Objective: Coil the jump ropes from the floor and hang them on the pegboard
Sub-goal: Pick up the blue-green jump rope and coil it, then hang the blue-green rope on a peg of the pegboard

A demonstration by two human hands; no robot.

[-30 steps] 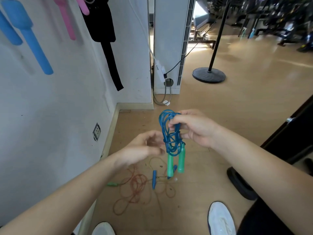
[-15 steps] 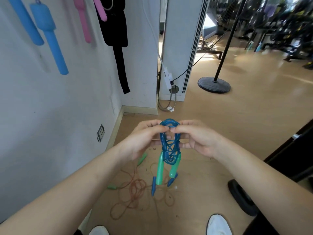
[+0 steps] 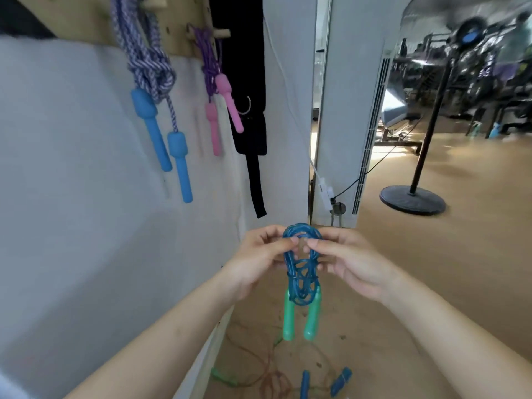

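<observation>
We are partway through the job. On the pegboard (image 3: 86,21) two ropes already hang from pegs: a striped rope (image 3: 149,67) with pale blue handles and, to its right, a purple rope (image 3: 211,61) with pink handles, with a black strap (image 3: 247,82) beside them. The blue rope (image 3: 301,272) is the one in hand: it is gathered into a long coil with a few turns wrapped around its middle, its two green handles (image 3: 299,318) dangle side by side below, and it is held in the air in front of us, below the board and well apart from it. Our left hand (image 3: 256,263) pinches the top loop from one side, thumb and fingertips pressed together on the cord, and our right hand (image 3: 348,260) pinches it from the other side in the same way, so both are clamped on the loop. We judge the coiling of this rope done or nearly done, and the lift to a free peg is still to come. Down on the floor (image 3: 460,254) an orange rope (image 3: 267,378) lies loose and tangled with a green handle at its edge, and two blue handles (image 3: 305,384) lie near it; we cannot tell whether they belong to that cord or to another rope. At least one rope is left to coil and hang after this one.
</observation>
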